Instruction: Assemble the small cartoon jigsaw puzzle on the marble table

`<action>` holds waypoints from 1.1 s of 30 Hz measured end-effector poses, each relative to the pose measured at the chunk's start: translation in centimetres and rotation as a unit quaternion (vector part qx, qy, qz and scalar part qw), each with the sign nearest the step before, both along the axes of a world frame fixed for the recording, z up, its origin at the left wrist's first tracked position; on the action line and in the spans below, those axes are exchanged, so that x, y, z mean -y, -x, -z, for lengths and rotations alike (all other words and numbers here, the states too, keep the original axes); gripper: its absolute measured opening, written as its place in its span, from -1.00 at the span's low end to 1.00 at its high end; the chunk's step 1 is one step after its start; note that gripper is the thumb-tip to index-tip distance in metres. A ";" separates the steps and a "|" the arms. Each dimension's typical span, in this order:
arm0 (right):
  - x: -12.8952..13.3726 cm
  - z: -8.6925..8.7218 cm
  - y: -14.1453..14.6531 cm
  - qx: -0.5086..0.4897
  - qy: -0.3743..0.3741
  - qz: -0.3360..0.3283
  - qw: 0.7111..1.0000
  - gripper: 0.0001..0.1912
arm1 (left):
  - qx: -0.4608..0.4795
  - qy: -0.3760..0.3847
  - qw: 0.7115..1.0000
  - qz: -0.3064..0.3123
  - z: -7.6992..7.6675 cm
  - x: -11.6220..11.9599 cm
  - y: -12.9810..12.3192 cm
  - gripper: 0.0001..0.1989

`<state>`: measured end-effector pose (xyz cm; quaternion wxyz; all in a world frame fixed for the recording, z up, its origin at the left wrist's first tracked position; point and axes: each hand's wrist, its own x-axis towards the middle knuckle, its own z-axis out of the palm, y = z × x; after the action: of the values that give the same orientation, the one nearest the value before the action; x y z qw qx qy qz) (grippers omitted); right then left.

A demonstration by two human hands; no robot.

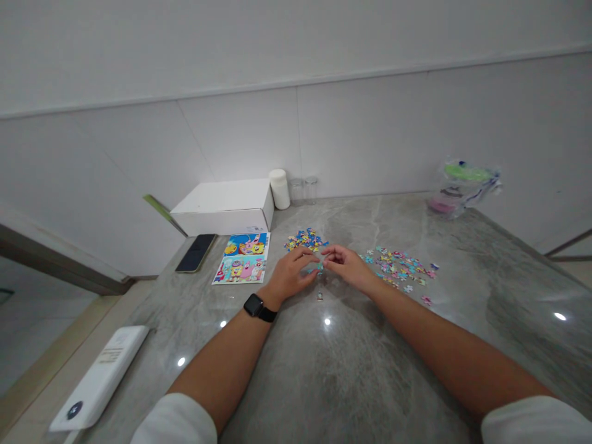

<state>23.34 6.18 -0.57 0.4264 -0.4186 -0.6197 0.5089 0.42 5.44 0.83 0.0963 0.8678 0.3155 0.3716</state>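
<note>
Left fingers (311,258) and right fingers (333,266) at teal puzzle piece (320,266) (picture sheet (240,259) leftward)

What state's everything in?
Left hand: bent, grip unclear
Right hand: bent, grip unclear
Teal piece: between hands
Multicolour pieces: loose, spread
Blue-yellow pieces: loose, heaped
Picture sheet: face up
Phone: screen dark
White box: closed
Watch: worn, screen dark
White container: upright
Glasses: standing
Plastic bag: filled
White device: flat
</note>
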 end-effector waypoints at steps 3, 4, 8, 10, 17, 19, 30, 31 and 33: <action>0.1 0.3 0.0 0.029 -0.046 0.028 0.998 -0.61 | 0.009 0.012 1.000 -0.012 -0.1 0.0 0.0 -0.81; 0.2 0.3 0.0 0.044 -0.066 0.046 0.996 -0.64 | 0.013 0.013 1.000 -0.017 -0.1 -0.1 0.1 -0.81; 0.6 0.6 -0.2 0.127 -0.167 0.102 0.972 -0.73 | 0.025 0.017 0.999 -0.029 0.0 -0.3 0.3 -0.80; 0.7 0.6 -0.3 0.165 -0.214 0.105 0.957 -0.75 | 0.028 0.022 0.999 -0.034 0.0 -0.3 0.4 -0.80; 0.8 0.8 -0.6 0.244 -0.298 0.070 0.920 -0.77 | 0.046 0.029 0.997 -0.049 -2.0 -0.7 1.0 -0.79; 0.7 1.0 -0.6 0.256 -0.303 0.069 0.915 -0.76 | 0.027 0.035 0.997 -0.059 -3.2 -1.2 1.7 -0.79; 0.5 0.9 -0.9 0.358 -0.327 -0.022 0.874 -0.81 | -0.038 0.077 0.993 -0.082 0.5 0.6 3.5 -0.84; 0.5 0.9 -0.8 0.363 -0.331 -0.029 0.870 -0.81 | -0.052 0.074 0.993 -0.079 0.9 0.7 3.4 -0.84; 0.7 0.8 -0.7 0.371 -0.340 -0.039 0.863 -0.81 | -0.075 0.066 0.992 -0.079 1.3 0.6 3.1 -0.83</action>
<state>24.07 5.45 -1.42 0.2612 -0.3808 -0.8824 0.0898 -2.64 4.84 -0.46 0.0996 0.8574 0.4130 0.2905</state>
